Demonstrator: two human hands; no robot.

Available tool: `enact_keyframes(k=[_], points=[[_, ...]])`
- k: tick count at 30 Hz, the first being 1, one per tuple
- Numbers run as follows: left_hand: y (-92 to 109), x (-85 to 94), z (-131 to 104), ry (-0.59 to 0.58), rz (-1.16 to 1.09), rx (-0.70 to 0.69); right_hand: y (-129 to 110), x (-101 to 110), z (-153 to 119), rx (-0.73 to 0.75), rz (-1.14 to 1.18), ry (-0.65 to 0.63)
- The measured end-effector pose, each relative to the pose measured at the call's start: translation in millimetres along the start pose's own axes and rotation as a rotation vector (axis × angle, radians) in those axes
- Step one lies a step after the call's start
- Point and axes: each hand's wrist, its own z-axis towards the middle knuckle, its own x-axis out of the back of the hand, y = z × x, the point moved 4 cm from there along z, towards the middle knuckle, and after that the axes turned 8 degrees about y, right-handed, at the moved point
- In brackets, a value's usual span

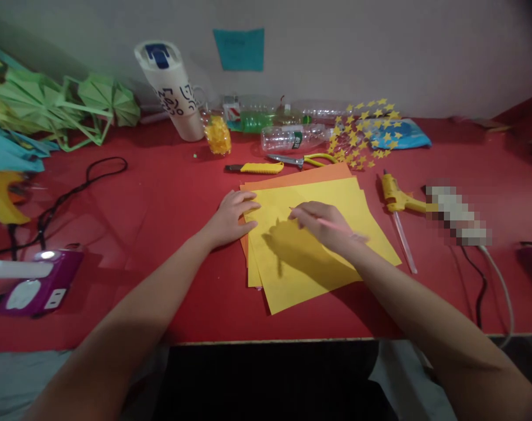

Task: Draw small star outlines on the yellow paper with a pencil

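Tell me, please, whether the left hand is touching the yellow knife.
Apart. The head view shows it: a strip of the red table is visible between the left hand and the yellow knife, which lies farther back.

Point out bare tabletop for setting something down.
Widest: red tabletop between looped black cable and left hand. Smaller: right, between translucent stick and thin black cord. Crowded: wall side, with white lettered tumbler, clear plastic bottles.

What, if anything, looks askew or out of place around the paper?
The top yellow sheet sits askew over the orange sheet beneath, so their edges fan out instead of lining up. Behind, a clear bottle with a green label lies on its side.
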Motion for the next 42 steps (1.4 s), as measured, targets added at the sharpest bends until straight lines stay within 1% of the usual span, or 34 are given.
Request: enact_keyframes(k=[1, 3, 5, 7, 9, 12, 18, 23, 27, 30, 32, 35, 42], points=[[-1.0, -0.6, -1.0, 0.001, -0.001, -0.004, 1.6, 2.8, 4.7, -0.085, 0.112, -0.001], [-2.0, -1.6, -2.1, 0.003, 0.001, -0.017, 4.9, 1.6, 14.5, -0.179, 0.306, -0.052], [-1.4, -1.9, -2.6, 0.008, 0.005, -0.038, 10.5, -6.9, 22.8, -0.216, 0.391, -0.126], [0.8, -1.3, -3.1, 0.02, 0.008, -0.067, 18.8, -16.5, 28.2, -0.232, 0.408, -0.125], [4.2, 0.5, -3.7, 0.045, 0.008, -0.099, 26.7, -23.7, 29.7, -0.244, 0.422, -0.072], [8.8, 2.0, -4.0, 0.035, -0.018, -0.115, 33.2, -28.5, 26.3, -0.263, 0.422, -0.039], [14.4, 3.8, -3.4, 0.042, -0.071, -0.107, 32.2, -26.4, 20.7, -0.228, 0.388, -0.095], [17.8, 3.8, -5.0, 0.065, -0.057, -0.147, 34.5, -26.8, 17.7, -0.221, 0.436, -0.026], [17.1, 4.4, -5.3, 0.068, -0.066, -0.14, 34.7, -26.1, 16.3, -0.162, 0.43, 0.004], [15.9, 4.7, -5.2, 0.072, -0.073, -0.119, 33.8, -25.7, 18.2, -0.187, 0.401, -0.003], [15.8, 4.8, -5.2, 0.075, -0.071, -0.114, 32.2, -24.8, 19.5, -0.213, 0.386, 0.016], [16.3, 5.3, -5.4, 0.092, -0.07, -0.118, 28.8, -23.4, 20.0, -0.205, 0.367, 0.039], [15.5, 6.5, -6.4, 0.16, -0.082, -0.186, 29.8, -24.4, 19.2, -0.204, 0.392, -0.014]])
